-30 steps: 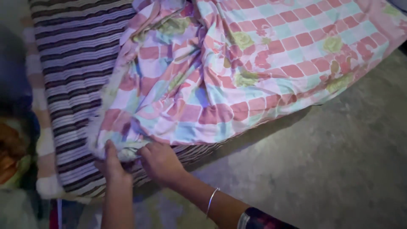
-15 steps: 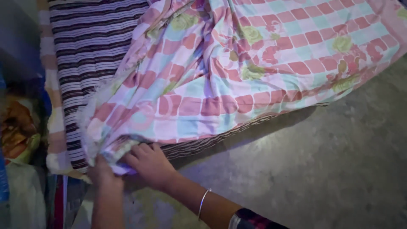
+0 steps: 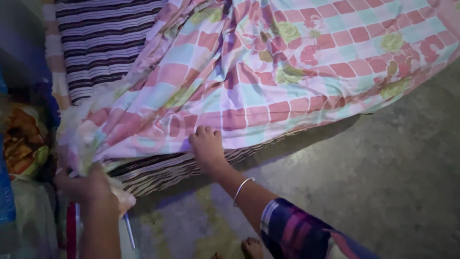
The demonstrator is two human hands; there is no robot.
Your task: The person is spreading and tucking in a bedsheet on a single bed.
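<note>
A pink, white and pale-blue checked bedsheet with flower prints lies rumpled over a brown-and-white striped mattress. My left hand is closed on the sheet's corner at the mattress's near left corner, pulling it down over the edge. My right hand presses flat on the sheet's lower hem along the mattress side, fingers bent over the cloth. A thin bangle sits on my right wrist, and a purple-patterned sleeve covers that forearm.
Grey concrete floor spreads to the right and front of the mattress. An orange patterned cloth bundle lies at the far left. My toes show at the bottom edge. A thin rod leans near my left hand.
The sheet has been drawn further left over the mattress corner. My left hand moved left and down with the corner; my right hand shifted right onto the hem.
</note>
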